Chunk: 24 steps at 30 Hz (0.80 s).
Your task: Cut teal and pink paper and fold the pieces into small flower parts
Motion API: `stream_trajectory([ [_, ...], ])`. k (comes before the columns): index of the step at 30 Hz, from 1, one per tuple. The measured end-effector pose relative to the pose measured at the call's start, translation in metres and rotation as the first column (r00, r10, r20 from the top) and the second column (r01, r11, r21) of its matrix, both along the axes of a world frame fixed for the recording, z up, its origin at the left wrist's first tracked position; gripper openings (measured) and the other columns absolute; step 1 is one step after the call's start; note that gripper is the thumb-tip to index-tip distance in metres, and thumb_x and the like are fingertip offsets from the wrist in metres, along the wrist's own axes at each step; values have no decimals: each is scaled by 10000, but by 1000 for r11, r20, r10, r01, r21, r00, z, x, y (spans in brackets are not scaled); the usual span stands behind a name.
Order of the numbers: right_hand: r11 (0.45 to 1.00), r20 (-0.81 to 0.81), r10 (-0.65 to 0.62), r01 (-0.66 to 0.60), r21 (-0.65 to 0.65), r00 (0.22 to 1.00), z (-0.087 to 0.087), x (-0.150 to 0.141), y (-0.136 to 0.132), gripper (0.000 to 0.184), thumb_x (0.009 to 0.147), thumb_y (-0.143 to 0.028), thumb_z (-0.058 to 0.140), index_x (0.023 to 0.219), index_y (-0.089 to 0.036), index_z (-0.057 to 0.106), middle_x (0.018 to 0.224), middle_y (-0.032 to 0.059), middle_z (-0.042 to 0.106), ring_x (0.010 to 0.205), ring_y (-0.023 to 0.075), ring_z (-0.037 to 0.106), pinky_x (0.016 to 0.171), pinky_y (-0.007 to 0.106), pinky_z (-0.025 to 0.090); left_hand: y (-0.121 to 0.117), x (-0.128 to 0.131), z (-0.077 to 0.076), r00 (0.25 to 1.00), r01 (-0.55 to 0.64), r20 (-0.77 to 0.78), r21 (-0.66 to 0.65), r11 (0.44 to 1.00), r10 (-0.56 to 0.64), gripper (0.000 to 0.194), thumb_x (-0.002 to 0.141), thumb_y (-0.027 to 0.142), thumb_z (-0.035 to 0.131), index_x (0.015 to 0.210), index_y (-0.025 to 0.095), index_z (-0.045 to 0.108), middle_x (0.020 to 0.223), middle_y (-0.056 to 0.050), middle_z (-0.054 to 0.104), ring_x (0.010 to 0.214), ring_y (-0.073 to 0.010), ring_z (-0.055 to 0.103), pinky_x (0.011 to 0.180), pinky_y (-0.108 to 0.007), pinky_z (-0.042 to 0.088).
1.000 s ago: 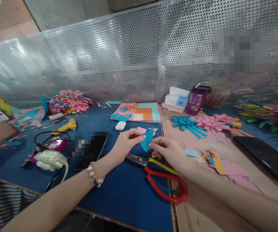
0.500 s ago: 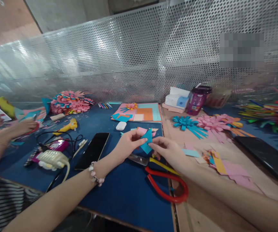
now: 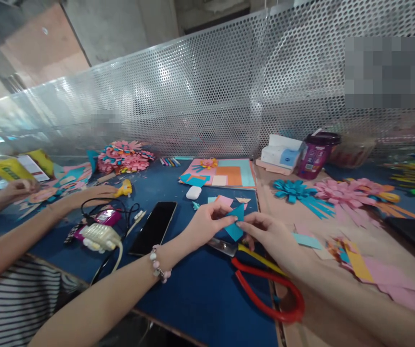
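Between my two hands is a small folded piece of blue paper (image 3: 235, 227). My left hand (image 3: 210, 222) pinches it from the left, thumb on the near face. The fingertips of my right hand (image 3: 265, 230) grip its right edge. Just below them on the table lie scissors (image 3: 270, 313) with red handles, blades pointing left. A yellow stick-like thing (image 3: 261, 259) lies across the scissors, partly under my right hand. Behind my fingers are pink and light blue paper scraps (image 3: 225, 202).
Left are a black phone (image 3: 157, 226), cables and a charger (image 3: 101, 236). Behind are an earbud case (image 3: 193, 193) and coloured paper sheets (image 3: 225, 176). Right are paper flowers (image 3: 294, 193), a purple cup (image 3: 316, 156) and tissues (image 3: 281, 153). A co-worker's hand (image 3: 99, 195) touches a yellow tool (image 3: 124, 188).
The view has swung left, so things sit further right. Both my hands still hold the blue paper. The co-worker's hand has reached the yellow tool, and the red-handled thing it held is out of sight.
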State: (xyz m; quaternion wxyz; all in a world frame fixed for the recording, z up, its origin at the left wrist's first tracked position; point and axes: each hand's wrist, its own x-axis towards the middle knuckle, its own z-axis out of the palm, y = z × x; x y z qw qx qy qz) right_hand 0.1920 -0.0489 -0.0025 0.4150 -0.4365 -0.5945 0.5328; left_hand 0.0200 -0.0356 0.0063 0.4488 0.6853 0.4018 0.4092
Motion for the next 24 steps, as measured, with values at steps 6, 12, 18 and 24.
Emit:
stream_trajectory([
  [6, 999, 72, -32, 30, 18, 997, -1, 2, 0, 253, 742, -414, 590, 725, -169, 531, 466, -71, 478, 347, 57, 424, 387, 188, 336, 2, -1, -4, 1000, -9, -21, -8, 1000, 9, 242, 712, 311, 636, 878, 137, 614, 842, -61, 648, 769, -157, 598, 719, -286, 470],
  [12, 998, 59, -51, 49, 32, 997, -5, 3, 2, 264, 732, -426, 606, 727, -172, 536, 482, -70, 473, 348, 60, 432, 372, 186, 306, -1, 3, -3, 998, -25, 61, 16, 1000, 24, 236, 734, 292, 617, 912, 138, 598, 896, -77, 657, 827, -164, 612, 762, -293, 479],
  [18, 998, 61, -51, 49, 41, 997, -6, 4, 3, 291, 782, -460, 542, 862, -181, 553, 447, -73, 463, 368, 75, 451, 422, 201, 339, 0, 2, -2, 996, -57, 77, 68, 996, 52, 225, 737, 301, 612, 890, 136, 625, 870, -74, 666, 805, -160, 618, 757, -291, 486],
  [24, 998, 52, -42, 40, 45, 998, -8, 4, 3, 271, 760, -447, 574, 777, -179, 538, 455, -70, 460, 350, 65, 416, 396, 201, 310, -2, 3, -2, 999, -31, 34, 39, 999, 30, 206, 746, 273, 597, 892, 136, 644, 900, -75, 668, 832, -161, 617, 773, -279, 479],
])
